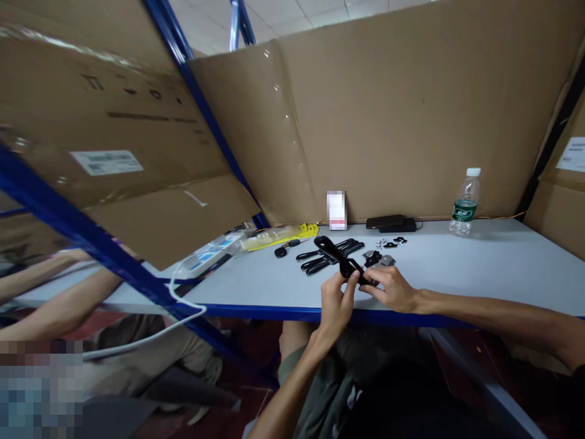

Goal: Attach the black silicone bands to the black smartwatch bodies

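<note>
A black tool handle [333, 251] with a hang hole at its upper end is raised over the front edge of the table. My left hand [337, 297] is closed around its lower, wider end. My right hand [392, 288] pinches at the same end from the right; a small part between those fingers cannot be made out. Just behind, several more black handles [317, 263] lie side by side on the table. Grey metal blades [386, 261] and small black parts [372, 258] lie beyond my right hand.
On the white table [457, 268] are a water bottle [464, 207], dark flat devices [390, 224], keys [287, 247], yellow strips [304, 231] and a power strip [212, 253]. Cardboard [388, 122] walls the back. A blue post [132, 268] separates another person's arms [68, 292] at left.
</note>
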A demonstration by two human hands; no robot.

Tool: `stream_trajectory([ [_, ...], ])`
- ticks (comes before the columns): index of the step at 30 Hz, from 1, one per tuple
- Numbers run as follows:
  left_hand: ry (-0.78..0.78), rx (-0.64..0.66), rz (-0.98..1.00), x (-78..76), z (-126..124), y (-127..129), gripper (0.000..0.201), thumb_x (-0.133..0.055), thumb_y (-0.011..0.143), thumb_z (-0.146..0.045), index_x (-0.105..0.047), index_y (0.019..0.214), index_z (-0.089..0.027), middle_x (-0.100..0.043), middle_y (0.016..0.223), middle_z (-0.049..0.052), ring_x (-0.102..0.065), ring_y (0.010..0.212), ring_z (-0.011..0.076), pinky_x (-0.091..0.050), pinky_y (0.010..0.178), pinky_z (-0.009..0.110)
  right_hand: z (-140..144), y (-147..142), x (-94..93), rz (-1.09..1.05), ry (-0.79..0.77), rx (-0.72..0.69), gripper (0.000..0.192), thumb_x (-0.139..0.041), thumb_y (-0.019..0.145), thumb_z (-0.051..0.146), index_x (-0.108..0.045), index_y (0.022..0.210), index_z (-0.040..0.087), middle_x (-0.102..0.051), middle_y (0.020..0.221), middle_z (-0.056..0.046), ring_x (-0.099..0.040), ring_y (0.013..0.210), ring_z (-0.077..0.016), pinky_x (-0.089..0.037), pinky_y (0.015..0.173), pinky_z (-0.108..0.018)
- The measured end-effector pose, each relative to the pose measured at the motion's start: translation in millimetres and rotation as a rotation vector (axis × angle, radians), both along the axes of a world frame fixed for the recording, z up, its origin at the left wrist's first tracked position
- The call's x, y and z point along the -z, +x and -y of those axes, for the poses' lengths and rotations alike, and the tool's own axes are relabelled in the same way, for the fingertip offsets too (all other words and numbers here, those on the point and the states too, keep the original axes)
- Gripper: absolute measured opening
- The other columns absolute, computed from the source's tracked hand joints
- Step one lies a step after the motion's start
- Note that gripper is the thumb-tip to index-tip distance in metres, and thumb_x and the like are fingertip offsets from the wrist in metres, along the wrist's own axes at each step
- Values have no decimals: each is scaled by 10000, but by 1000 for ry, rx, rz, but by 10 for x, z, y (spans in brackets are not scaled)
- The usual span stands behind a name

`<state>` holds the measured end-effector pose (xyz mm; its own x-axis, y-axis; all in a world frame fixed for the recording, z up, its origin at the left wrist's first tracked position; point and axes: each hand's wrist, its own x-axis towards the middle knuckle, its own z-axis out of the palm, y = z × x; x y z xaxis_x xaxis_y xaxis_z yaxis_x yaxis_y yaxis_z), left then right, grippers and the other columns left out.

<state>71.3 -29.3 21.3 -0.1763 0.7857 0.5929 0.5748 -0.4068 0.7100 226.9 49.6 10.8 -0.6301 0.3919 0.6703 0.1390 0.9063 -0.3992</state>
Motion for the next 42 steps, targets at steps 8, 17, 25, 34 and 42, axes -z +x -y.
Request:
stream_trajectory([
  [8, -115, -61, -99, -62, -138, -483, 388, -436, 974, -462, -564, 725, -195, -527, 559, -26, -470, 524, 124, -353, 556, 235, -332, 97, -210, 135, 69, 195, 305, -485, 1007, 276, -709, 817, 194, -718, 845, -60, -630, 796, -185, -444, 765, -299],
  [17, -351, -185, -505, 162, -336, -810, 240, -554, 924, -402, -699, 880, -217, -684, 690, 6, -587, 647, 169, -316, 615, 250, -743, 283, -131, 435, -24, 487, 194, -526, 944, 231, -716, 911, 209, -717, 965, -59, -619, 879, -207, -352, 714, -291],
  [25, -299, -141, -656, 122, -284, -754, 222, -588, 941, -386, -752, 976, -240, -740, 879, 47, -669, 811, 220, -369, 675, 275, -807, 315, -188, 632, -143, 390, 258, -729, 834, 365, -704, 1028, 196, -664, 1085, -100, -607, 963, -242, -396, 740, -293],
  [34, -312, 185, -583, 110, -279, -749, 265, -606, 920, -394, -674, 1099, -211, -623, 868, 25, -593, 805, 197, -420, 744, 297, -938, 344, -157, 508, -313, 426, 271, -813, 689, 278, -663, 891, 178, -688, 856, -28, -603, 795, -190, -325, 606, -258],
  [42, -360, 379, -392, 82, -298, -822, 283, -617, 879, -317, -697, 1117, -186, -604, 920, 39, -577, 871, 202, -436, 829, 323, -1038, 295, -96, 74, -699, 239, 176, -682, 726, 172, -731, 888, 122, -710, 718, -51, -611, 639, -165, -415, 590, -275],
])
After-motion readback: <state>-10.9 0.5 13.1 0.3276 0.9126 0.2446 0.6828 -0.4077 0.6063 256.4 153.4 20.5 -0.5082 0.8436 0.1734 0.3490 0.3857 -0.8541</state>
